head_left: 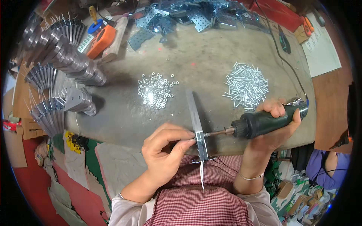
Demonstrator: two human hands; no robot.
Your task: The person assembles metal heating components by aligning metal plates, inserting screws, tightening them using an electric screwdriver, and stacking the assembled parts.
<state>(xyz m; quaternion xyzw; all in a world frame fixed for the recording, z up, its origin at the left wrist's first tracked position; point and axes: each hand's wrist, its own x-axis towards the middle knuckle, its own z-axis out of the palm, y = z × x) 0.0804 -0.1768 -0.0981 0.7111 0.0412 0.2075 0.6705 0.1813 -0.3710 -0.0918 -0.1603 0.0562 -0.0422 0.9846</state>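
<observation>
My right hand is wrapped round a black corded electric screwdriver, held nearly level and pointing left. Its bit meets the side of a narrow metal strip part above the table's near edge. Thumb and fingertips of my left hand pinch this part from the opposite side; whatever small piece may lie under the fingertips is hidden. The part has a long flat blade, a dark block and white wires hanging toward my lap. Beyond it lie a pile of nuts and a pile of screws.
Stacked metal brackets and fanned wired strips crowd the table's left side. Perforated metal plates lie heaped at the back, near an orange tool. The screwdriver's cord runs along the right; cutters lie beside it.
</observation>
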